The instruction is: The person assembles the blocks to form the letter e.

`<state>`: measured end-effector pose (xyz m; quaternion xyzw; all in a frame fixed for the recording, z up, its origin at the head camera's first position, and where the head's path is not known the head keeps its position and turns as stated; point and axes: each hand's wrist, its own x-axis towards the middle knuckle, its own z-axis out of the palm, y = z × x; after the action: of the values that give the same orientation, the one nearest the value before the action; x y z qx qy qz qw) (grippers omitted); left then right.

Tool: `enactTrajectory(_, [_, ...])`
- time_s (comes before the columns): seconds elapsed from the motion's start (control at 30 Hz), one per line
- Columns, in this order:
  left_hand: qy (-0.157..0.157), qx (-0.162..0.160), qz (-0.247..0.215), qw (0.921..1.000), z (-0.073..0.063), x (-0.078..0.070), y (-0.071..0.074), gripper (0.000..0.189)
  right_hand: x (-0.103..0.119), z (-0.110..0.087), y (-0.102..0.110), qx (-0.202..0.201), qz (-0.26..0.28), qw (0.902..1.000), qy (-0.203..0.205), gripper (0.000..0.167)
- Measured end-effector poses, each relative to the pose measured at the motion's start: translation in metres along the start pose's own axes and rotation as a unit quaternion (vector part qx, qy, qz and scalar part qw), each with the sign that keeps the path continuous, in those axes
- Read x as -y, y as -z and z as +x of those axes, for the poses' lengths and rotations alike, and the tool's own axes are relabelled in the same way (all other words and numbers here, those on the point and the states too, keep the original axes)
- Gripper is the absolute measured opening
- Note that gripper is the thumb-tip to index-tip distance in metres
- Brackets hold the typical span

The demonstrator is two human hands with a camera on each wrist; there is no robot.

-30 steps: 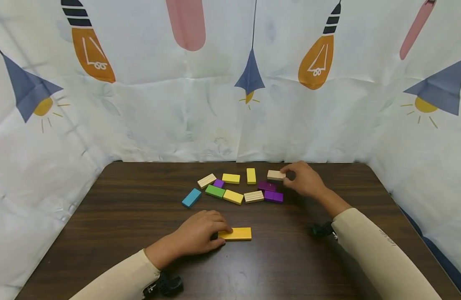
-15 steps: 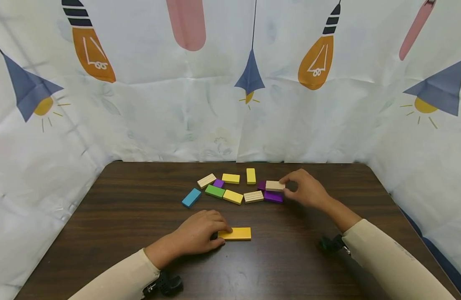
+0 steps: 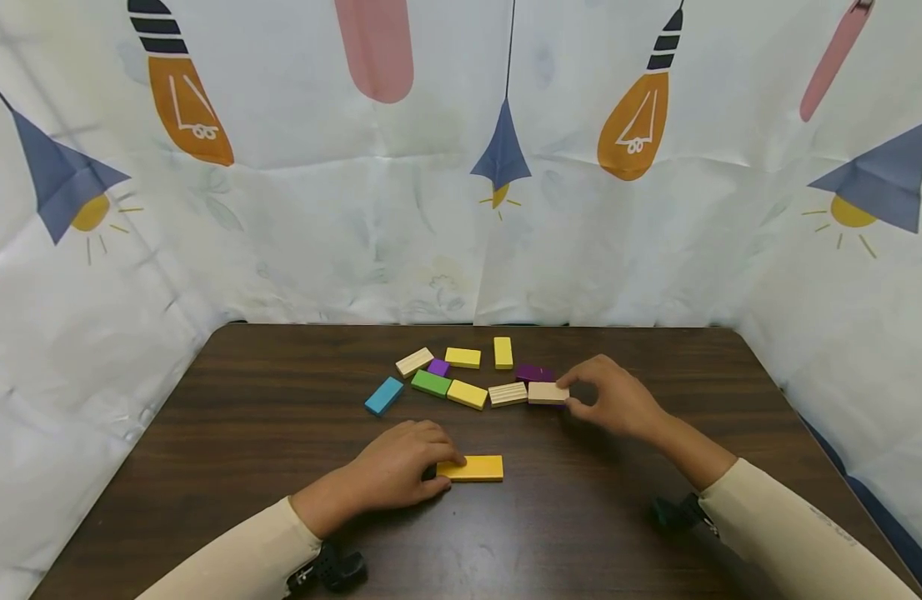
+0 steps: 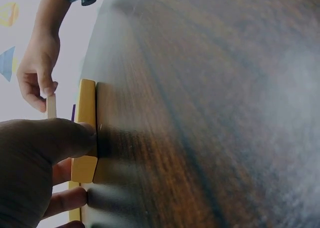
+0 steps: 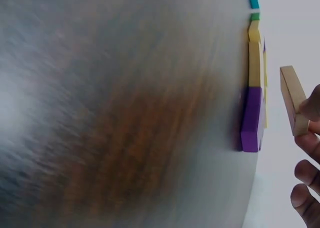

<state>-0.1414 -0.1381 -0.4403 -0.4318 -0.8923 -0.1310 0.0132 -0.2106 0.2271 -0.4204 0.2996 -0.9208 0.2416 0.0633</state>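
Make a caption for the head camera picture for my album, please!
Left hand holds the nearest yellow block, right hand pinches a wooden block above the brown table.

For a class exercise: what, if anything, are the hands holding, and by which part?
Right hand: a raised wooden block, pinched by its right end. Left hand: an orange-yellow block, gripped by its left end.
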Motion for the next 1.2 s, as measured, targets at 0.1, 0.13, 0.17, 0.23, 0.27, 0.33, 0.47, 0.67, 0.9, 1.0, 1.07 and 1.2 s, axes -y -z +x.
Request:
enactTrajectory(0.1, [-0.003,-0.004,0.001,1.0,0.0,0.0,0.0,0.025,0.003,-0.006,-0.001,0.001,-0.001,1.0,0.006,0.023])
enactTrajectory(0.13, [-0.004,-0.005,0.002,1.0,0.0,0.0,0.0,0.025,0.005,-0.007,-0.002,0.001,-0.002,1.0,0.008,0.023])
enactTrajectory(0.17, [-0.005,-0.006,0.002,1.0,0.0,0.0,0.0,0.025,0.006,-0.009,-0.002,0.001,-0.002,1.0,0.009,0.023])
enactTrajectory(0.23, [-0.005,-0.007,0.003,1.0,0.0,0.0,0.0,0.025,0.008,-0.012,-0.003,-0.001,0.001,0.9999,0.012,0.023])
enactTrajectory(0.27, [-0.005,-0.007,0.003,1.0,0.0,0.001,0.0,0.025,0.009,-0.014,-0.003,-0.002,0.003,0.9999,0.014,0.023])
enactTrajectory(0.33, [-0.003,-0.005,0.002,1.0,0.0,0.001,0.0,0.026,0.011,-0.017,-0.004,-0.002,0.007,0.9998,0.017,0.024])
enactTrajectory(0.47, [-0.002,-0.004,0.002,1.0,0.0,0.001,-0.001,0.026,0.014,-0.023,-0.007,0.004,0.016,0.9997,0.018,0.026])
enactTrajectory(0.67, [-0.012,-0.015,0.004,0.9998,0.0,0.001,-0.001,0.026,0.017,-0.032,-0.014,0.018,0.021,0.9992,0.027,0.027])
enactTrajectory(0.9, [-0.005,-0.007,0.003,1.0,0.0,0.0,-0.001,0.026,0.021,-0.04,-0.019,0.035,0.038,0.9979,0.039,0.027])
enactTrajectory(1.0, [-0.005,-0.008,0.003,1.0,0.001,0.0,-0.001,0.026,0.022,-0.041,-0.021,0.039,0.038,0.9976,0.043,0.026])
enactTrajectory(1.07, [-0.005,-0.008,0.003,1.0,0.001,0.001,-0.001,0.026,0.023,-0.043,-0.022,0.045,0.037,0.9974,0.043,0.026])
enactTrajectory(1.2, [-0.007,-0.008,0.005,0.9999,0.001,0.001,-0.002,0.026,0.024,-0.045,-0.023,0.069,0.038,0.9963,0.035,0.024])
